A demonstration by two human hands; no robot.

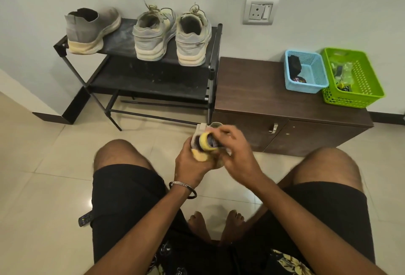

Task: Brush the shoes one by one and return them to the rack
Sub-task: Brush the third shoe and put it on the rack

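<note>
A home entryway: a black shoe rack (153, 77) stands on glossy floor tiles (43, 165) against a white wall; just right of the rack a low wood cabinet (274, 99) carries two plastic baskets (306, 73), a wall socket (259, 10) above it

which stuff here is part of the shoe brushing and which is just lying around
Part of the job:
- shoe held by left hand
- yellow brush in right hand
- three shoes on the shoe rack

Just lying about:
- blue basket
- green basket
- cabinet
- remote
- wall socket
</note>
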